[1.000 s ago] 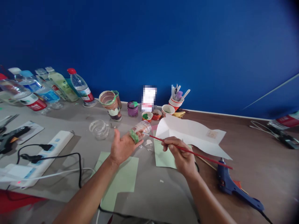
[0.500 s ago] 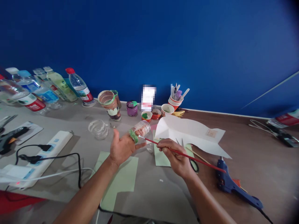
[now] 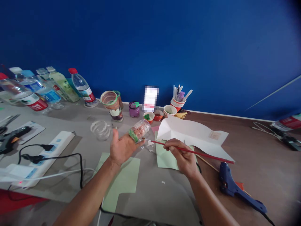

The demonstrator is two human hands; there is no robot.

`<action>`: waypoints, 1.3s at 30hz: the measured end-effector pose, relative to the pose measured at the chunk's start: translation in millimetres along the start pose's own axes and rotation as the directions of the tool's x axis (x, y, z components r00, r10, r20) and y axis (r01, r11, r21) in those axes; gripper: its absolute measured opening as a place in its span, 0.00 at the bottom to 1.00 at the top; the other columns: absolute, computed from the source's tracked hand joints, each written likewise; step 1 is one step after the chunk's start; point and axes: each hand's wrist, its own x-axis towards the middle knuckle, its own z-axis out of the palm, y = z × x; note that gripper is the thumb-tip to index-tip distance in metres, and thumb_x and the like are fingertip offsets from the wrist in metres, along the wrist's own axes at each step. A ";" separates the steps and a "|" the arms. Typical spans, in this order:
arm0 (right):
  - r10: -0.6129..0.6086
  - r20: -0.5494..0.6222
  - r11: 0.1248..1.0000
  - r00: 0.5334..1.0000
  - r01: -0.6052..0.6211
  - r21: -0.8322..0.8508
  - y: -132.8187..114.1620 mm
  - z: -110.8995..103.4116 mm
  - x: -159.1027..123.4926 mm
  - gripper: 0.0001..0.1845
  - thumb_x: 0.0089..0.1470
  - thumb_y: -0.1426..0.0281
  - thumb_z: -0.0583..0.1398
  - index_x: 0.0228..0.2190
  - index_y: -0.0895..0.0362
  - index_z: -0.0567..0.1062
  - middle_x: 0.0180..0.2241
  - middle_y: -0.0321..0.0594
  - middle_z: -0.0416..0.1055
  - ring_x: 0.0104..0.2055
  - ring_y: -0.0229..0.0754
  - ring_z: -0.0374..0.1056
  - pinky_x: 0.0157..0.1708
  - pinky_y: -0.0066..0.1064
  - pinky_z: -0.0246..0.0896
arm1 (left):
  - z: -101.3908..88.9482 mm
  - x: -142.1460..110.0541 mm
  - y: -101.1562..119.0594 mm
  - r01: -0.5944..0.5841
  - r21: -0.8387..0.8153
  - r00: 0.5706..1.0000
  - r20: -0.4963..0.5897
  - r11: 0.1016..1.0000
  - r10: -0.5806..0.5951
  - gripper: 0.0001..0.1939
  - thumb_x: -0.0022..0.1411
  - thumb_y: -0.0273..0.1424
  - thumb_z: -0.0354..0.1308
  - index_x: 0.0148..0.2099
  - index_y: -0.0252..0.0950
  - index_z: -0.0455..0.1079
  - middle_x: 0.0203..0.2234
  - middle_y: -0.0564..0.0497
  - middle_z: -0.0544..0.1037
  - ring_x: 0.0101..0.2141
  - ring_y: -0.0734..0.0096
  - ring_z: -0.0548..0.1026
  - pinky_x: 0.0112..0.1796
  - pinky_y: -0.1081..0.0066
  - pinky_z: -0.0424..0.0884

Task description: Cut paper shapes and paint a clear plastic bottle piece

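Observation:
My left hand (image 3: 122, 149) is palm up, its thumb and little finger spread. Its middle fingers reach into a clear plastic bottle piece (image 3: 142, 126), which they hold up from inside. Green paint covers the rim nearest the palm. My right hand (image 3: 180, 153) pinches a thin red paintbrush (image 3: 204, 153) by its handle. The brush's bristle tip is beside the little finger of my left hand, just right of the painted rim; I cannot tell whether it touches. Small paper cups of green paint (image 3: 148, 117) and brown paint (image 3: 158, 115) stand behind the bottle piece.
A clear cut bottle (image 3: 100, 130), a painted cup (image 3: 110, 100) and a purple jar (image 3: 134, 110) stand behind. White paper (image 3: 188, 128) and a blue glue gun (image 3: 227, 179) lie right. Left are a power strip (image 3: 50, 157) with cables and several bottles (image 3: 86, 91).
The paintbrush tip has moved off the green rim, right and slightly down, as my right hand shifted right. The bottle piece has turned a little, showing more of its painted rim.

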 end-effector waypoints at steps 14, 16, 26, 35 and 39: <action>0.003 -0.158 1.000 0.987 -0.004 -0.004 2.9 -0.1 3.8 0.09 0.62 0.70 0.57 0.37 0.52 0.78 0.34 0.39 0.76 0.31 0.39 0.69 0.32 0.34 0.68 | -2.7 0.2 -3.0 0.015 -0.008 0.999 0.035 1.000 -0.015 0.48 0.61 0.63 0.35 0.63 0.28 0.63 0.58 0.33 0.70 0.65 0.46 0.57 0.61 0.44 0.53; 0.040 -0.120 0.999 0.992 -0.038 0.016 2.2 1.3 3.7 0.08 0.62 0.70 0.57 0.37 0.52 0.78 0.33 0.38 0.76 0.30 0.38 0.69 0.31 0.33 0.67 | -4.1 0.6 -2.6 0.019 -0.003 0.999 0.039 1.000 -0.019 0.49 0.61 0.63 0.34 0.62 0.27 0.64 0.58 0.33 0.70 0.65 0.45 0.56 0.62 0.44 0.53; 0.161 -0.234 0.981 0.959 -0.129 0.147 5.3 1.8 5.9 0.08 0.60 0.66 0.59 0.35 0.55 0.77 0.29 0.38 0.78 0.25 0.38 0.69 0.29 0.34 0.68 | 1.4 -0.5 -3.3 0.013 0.009 1.000 0.019 1.000 -0.013 0.50 0.60 0.64 0.35 0.62 0.25 0.63 0.60 0.33 0.69 0.66 0.45 0.54 0.61 0.41 0.54; 0.219 -0.312 0.967 0.924 -0.163 0.195 10.0 1.3 6.4 0.08 0.59 0.64 0.60 0.35 0.56 0.77 0.28 0.39 0.78 0.24 0.37 0.69 0.28 0.34 0.67 | 1.2 -0.4 -3.2 0.030 0.001 0.999 0.023 1.000 -0.030 0.51 0.60 0.64 0.34 0.65 0.24 0.59 0.58 0.32 0.70 0.66 0.46 0.55 0.61 0.42 0.54; 0.234 -0.412 0.971 0.881 -0.187 0.152 10.4 1.7 6.7 0.10 0.58 0.63 0.61 0.34 0.57 0.77 0.27 0.39 0.78 0.24 0.38 0.69 0.29 0.34 0.67 | 0.4 -0.1 -3.9 0.027 0.017 0.999 0.046 0.999 -0.028 0.52 0.60 0.65 0.34 0.65 0.25 0.59 0.59 0.32 0.69 0.67 0.46 0.53 0.61 0.43 0.54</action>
